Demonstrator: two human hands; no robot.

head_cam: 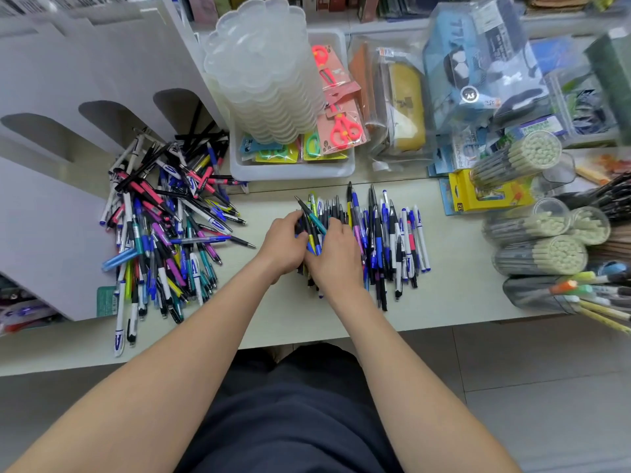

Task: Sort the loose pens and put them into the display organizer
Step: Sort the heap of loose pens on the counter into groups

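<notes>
A jumbled heap of loose pens (164, 227) in blue, pink, black, white and teal lies at the left of the pale counter. A second group of pens (392, 240) lies in a rough row at the centre right, all lengthwise. My left hand (283, 244) and my right hand (336, 254) close together around a bundle of pens (312, 221) at the left end of that row, with tips sticking out above the fingers. The white display organizer (68, 107) with arched slots stands at the far left, behind the heap.
A stack of clear plastic trays (263, 73) sits in a white bin (293, 170) with packaged scissors behind the pens. Clear tubes of pencils (543, 247) and a yellow box (485, 192) crowd the right. The counter's front edge (307, 339) runs just below my forearms.
</notes>
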